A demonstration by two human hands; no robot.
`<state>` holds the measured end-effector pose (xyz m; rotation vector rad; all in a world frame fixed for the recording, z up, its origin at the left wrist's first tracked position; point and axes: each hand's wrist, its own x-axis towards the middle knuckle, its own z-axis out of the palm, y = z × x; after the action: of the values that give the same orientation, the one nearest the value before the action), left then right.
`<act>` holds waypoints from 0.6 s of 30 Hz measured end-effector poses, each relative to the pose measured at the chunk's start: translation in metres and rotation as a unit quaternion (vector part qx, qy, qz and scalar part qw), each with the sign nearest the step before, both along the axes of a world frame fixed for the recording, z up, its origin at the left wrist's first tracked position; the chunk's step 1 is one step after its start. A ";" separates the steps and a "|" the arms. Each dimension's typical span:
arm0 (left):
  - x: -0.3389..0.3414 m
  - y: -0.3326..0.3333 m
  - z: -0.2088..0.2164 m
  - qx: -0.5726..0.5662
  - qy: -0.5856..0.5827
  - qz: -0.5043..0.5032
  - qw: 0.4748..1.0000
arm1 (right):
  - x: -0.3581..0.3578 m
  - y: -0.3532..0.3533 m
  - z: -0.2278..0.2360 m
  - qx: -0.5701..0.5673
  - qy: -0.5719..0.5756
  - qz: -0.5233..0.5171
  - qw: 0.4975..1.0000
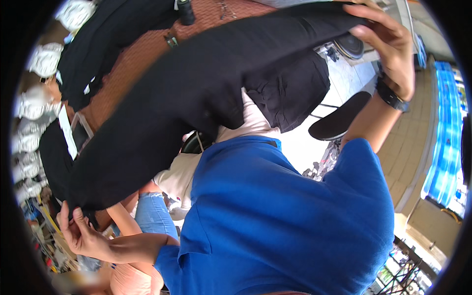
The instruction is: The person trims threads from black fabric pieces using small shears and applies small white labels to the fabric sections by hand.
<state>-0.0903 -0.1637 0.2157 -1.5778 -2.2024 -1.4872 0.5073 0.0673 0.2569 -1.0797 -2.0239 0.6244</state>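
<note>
A long piece of black cloth point(196, 78), apparently part of a garment, is stretched in an arc across my front. At its lower left end, my left hand point(86, 236) has its fingers closed on the edge. My right hand point(391, 46), with a dark watch point(391, 96) on the wrist, pinches the other end at the upper right. More black fabric point(290, 91) lies over my lap, beneath the stretched piece. The cloth looks slightly blurred, and its full shape cannot be made out.
Beyond the cloth is a reddish-brown textured table point(142, 54) with a black thread spool point(186, 12), a small metal tool point(171, 40) and more black cloth point(108, 44). Another person in jeans point(155, 214) is close on my left. A dark oval pad point(339, 118) sits below my right forearm.
</note>
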 end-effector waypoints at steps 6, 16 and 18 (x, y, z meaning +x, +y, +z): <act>0.112 0.083 -0.027 -0.151 -0.060 -0.249 0.955 | 0.124 -0.031 0.000 0.007 -0.064 -0.223 0.973; 0.261 0.189 -0.076 -0.112 0.049 -0.472 0.873 | 0.220 0.099 -0.163 0.136 -0.196 -0.300 0.924; 0.278 0.182 -0.060 -0.143 0.030 -0.535 0.832 | 0.221 0.104 -0.165 0.128 -0.168 -0.348 0.913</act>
<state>0.1876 0.0184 0.1561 -3.2055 -1.5074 -1.1529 0.7278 0.1709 0.0919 -1.6945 -1.7349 -0.2044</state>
